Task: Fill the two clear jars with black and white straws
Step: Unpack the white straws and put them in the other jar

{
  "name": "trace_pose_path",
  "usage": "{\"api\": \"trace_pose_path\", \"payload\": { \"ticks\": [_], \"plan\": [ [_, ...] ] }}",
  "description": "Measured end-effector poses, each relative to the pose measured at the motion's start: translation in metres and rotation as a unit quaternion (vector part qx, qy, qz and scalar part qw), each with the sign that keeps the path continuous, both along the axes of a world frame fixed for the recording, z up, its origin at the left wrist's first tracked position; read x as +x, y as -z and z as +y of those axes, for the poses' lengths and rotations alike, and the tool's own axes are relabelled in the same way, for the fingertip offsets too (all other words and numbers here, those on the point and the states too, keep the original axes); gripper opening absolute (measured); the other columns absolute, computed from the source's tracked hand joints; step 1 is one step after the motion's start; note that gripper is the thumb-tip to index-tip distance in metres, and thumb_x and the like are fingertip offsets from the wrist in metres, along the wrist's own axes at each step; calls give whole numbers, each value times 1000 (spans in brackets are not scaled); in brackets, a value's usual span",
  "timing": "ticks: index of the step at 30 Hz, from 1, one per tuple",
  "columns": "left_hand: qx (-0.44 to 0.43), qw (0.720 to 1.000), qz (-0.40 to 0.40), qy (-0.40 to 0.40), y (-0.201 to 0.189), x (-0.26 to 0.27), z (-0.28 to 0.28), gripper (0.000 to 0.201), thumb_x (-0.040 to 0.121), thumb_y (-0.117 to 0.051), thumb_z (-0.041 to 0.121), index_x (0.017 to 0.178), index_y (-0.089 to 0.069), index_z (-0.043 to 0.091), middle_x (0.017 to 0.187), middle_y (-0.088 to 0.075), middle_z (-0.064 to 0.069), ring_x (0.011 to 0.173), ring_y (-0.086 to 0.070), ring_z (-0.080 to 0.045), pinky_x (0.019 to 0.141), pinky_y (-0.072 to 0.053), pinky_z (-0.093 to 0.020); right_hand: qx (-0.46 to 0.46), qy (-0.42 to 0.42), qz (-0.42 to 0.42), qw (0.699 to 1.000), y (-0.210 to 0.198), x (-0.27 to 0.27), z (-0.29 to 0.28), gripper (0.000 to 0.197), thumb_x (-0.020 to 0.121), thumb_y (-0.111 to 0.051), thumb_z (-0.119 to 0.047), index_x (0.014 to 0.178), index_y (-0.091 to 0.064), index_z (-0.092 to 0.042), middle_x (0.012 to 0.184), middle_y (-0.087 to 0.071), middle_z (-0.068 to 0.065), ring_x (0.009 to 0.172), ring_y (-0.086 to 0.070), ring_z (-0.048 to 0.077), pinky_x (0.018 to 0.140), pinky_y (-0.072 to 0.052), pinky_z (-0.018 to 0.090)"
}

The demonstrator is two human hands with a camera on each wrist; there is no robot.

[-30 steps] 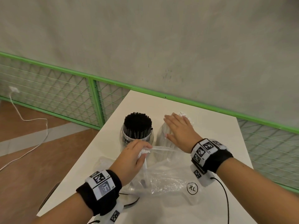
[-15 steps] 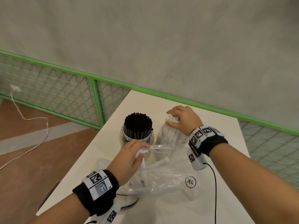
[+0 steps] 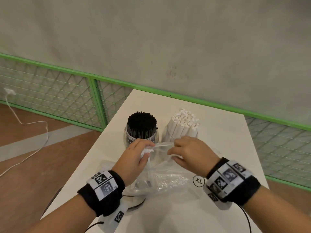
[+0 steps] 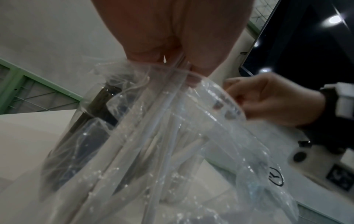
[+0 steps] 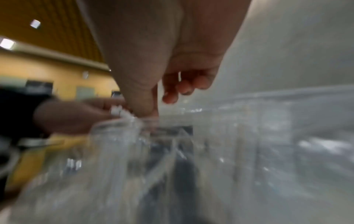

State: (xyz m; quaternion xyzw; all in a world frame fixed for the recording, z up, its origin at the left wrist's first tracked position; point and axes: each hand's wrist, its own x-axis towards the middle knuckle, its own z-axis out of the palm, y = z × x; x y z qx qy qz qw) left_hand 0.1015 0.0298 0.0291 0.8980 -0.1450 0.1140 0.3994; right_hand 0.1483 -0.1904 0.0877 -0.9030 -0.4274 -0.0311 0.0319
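Two jars stand side by side mid-table [image 3: 227, 132] — one [image 3: 130, 137] left, the other [image 3: 165, 134] right. The bag [image 3: 166, 180] lies before them, toward the near edge.

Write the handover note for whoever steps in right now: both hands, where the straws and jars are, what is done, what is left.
Left hand: grips the gathered mouth of the clear plastic bag, with a few white straw ends bunched in its fingers.
Right hand: pinches the opposite edge of the bag's mouth, stretching it open.
Left jar: packed with black straws, upright. Right jar: packed with white straws, upright. Both stand on the white table just beyond the hands.
Done: both jars look full.
Left: a few white and dark straws remain in the bag; draw them out and add them if they fit.
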Motion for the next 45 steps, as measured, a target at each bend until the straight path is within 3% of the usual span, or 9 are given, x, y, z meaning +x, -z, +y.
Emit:
{"api": "trace_pose_path", "payload": {
  "ticks": [4,13,22,25,30,33,38,42,45],
  "plan": [
    [4,1000,3,-3,-1,1,-1,29,92,-52,10,118,-54,22,112,-50,11,103,-46,1,90,-29,-1,-85,23,-98,991,39,6,1,54,42,-89,-43,92,-71,-36,118,-56,2,108,-47,28,88,-41,48],
    [-5,1000,13,-6,-3,-1,-3,32,92,-53,10,122,-51,23,116,-50,11,105,-43,6,92,-28,0,46,12,-115,992,51,19,1,19,64,-81,-39,76,-71,-30,92,-57,-2,93,-40,20,81,-38,41],
    [11,993,65,-94,-1,-10,5,69,80,-54,56,139,-33,27,136,-47,9,122,-43,-8,103,-35,-28,426,164,296,839,44,-12,44,5,92,-58,-34,91,-55,-30,91,-68,-3,85,-64,11,76,-52,30],
    [128,974,117,-148,2,-16,14,75,70,-52,70,135,-36,33,132,-48,8,113,-52,-17,95,-43,-37,373,154,255,879,50,-18,54,7,99,-45,-33,92,-45,-30,81,-65,-6,72,-60,10,63,-47,29],
    [65,970,188,-142,4,-12,18,44,84,-64,36,125,-47,29,113,-60,1,95,-60,-17,85,-50,-35,319,176,234,901,58,-18,63,5,100,-41,-30,96,-38,-31,84,-44,-17,77,-45,1,66,-36,15],
    [14,974,185,-128,6,-8,14,35,86,-64,24,119,-54,22,101,-61,2,89,-58,-15,78,-47,-25,393,240,377,804,64,-13,66,8,99,-43,-31,96,-43,-24,102,-56,6,96,-59,19,86,-54,35],
    [-56,976,161,-134,14,-5,7,23,87,-61,13,107,-58,22,85,-61,7,75,-55,-7,62,-38,-8,544,283,518,597,59,-19,77,48,94,-45,-47,128,-32,-16,119,-52,0,108,-57,9,88,-48,24],
    [-90,977,150,-126,13,-5,2,22,87,-60,11,107,-58,21,86,-61,7,74,-52,0,63,-39,-5,498,316,480,650,66,-23,73,100,57,-74,-70,134,-25,-30,132,-39,-4,120,-45,12,99,-40,29],
    [-95,976,162,-111,12,-7,-1,18,89,-56,7,100,-58,21,87,-56,9,79,-50,2,66,-38,-3,445,337,421,715,76,-25,65,103,49,-89,-45,128,-25,-34,131,-31,-1,121,-41,16,101,-42,32]
  ]
}}
